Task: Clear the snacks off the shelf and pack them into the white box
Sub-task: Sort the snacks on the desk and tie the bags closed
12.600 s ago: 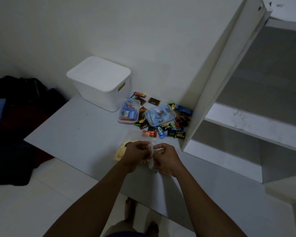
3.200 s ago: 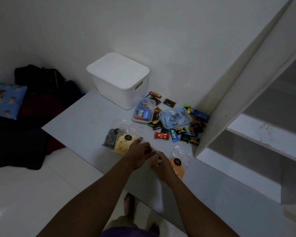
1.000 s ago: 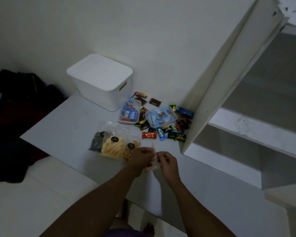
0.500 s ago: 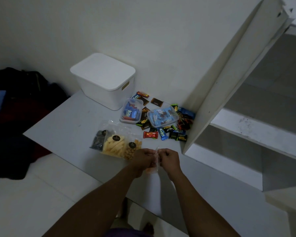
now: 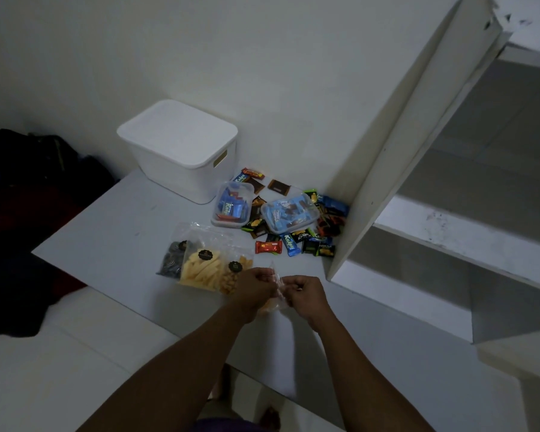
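Found left grip (image 5: 255,288) and right grip (image 5: 306,297) both pinching one small clear snack bag (image 5: 276,296), orange pieces inside, at near edge of shelf (image 5: 113,226). Noted three clear snack bags (image 5: 205,265) lying flat just left of it. Recorded two lidded clear tubs (image 5: 289,213) among loose wrapped candies (image 5: 268,247) farther back. Logged white box (image 5: 181,151) at far left, lid on.

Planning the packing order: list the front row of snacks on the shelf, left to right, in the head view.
Dark cookie bag → yellow stick bag → round-snack bag → red candy → blue bar → green-black packs.
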A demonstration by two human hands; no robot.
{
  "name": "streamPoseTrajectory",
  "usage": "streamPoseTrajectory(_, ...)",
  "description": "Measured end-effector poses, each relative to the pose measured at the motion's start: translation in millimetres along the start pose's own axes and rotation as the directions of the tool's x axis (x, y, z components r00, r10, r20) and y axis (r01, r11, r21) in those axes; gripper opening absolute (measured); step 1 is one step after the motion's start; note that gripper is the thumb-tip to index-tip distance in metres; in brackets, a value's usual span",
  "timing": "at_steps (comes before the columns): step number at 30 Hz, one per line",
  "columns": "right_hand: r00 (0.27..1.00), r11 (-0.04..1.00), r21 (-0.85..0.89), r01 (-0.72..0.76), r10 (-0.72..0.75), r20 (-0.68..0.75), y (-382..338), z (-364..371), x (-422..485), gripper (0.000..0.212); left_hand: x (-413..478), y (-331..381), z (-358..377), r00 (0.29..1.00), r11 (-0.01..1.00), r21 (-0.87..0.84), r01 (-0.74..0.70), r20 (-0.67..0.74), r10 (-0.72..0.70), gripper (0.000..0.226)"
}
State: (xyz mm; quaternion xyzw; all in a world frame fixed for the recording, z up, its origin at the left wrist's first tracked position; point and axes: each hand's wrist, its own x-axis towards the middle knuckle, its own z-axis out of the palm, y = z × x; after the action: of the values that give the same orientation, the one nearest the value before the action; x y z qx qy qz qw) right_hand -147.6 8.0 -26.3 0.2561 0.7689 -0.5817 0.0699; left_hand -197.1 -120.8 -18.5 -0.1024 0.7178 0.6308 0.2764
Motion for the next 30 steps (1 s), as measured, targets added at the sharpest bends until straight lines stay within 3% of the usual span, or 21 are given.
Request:
streamPoseTrajectory(4, 0.995, 0.997, -0.020, -0.071, 0.073, 0.064, 2, -2, 1, 0.017, 0, 0, 4, 1.000, 0.999, -0.040, 0.008, -0.019, -0.009, 0.040)
streamPoseTrajectory(10, 0.994, 0.999, -0.041, -0.036, 0.040, 0.102, 1, -2, 1, 0.025, -3, -8, 1, 0.999, 0.999, -0.016, 0.027, 0.039, -0.027, 0.036)
streamPoseTrajectory(14, 1.000, 0.997, -0.073, -0.016, 0.014, -0.027, 2, 0, 4, 0.027, -1, -8, 3, 1.000, 1.000, -0.005, -0.012, 0.005, 0.012, 0.039)
streamPoseTrajectory(19, 0.999, 0.998, -0.056, -0.040, 0.038, -0.034, -5, -3, -1, 0.023, 0, -9, 4, 1.000, 1.000, -0.027, 0.003, 0.001, -0.003, 0.040)
streamPoseTrajectory(22, 0.985, 0.994, 0.059, -0.092, 0.082, 0.149, -5, -9, -10, 0.038, 0, -5, 0, 0.998, 0.994, -0.094, 0.053, 0.045, -0.049, 0.041)
streamPoseTrajectory(25, 0.938, 0.997, -0.057, -0.052, 0.068, 0.339, -1, -9, -19, 0.055, 2, 4, -7, 0.994, 0.983, -0.172, 0.070, 0.099, -0.053, 0.052)
streamPoseTrajectory(26, 0.951, 0.996, -0.091, -0.023, 0.050, 0.306, 0, -4, -19, 0.051, 4, 5, -9, 0.991, 0.979, -0.189, 0.080, 0.119, -0.058, 0.056)
streamPoseTrajectory(28, 0.991, 0.995, -0.101, -0.012, 0.025, 0.129, -1, 8, -21, 0.021, 3, 8, -14, 0.984, 0.995, -0.094, 0.030, 0.180, -0.013, 0.054)
streamPoseTrajectory(30, 0.998, 0.996, -0.068, -0.058, 0.057, -0.018, -6, 17, -22, 0.008, 3, 7, -18, 0.981, 1.000, 0.022, -0.017, 0.195, 0.012, 0.034)
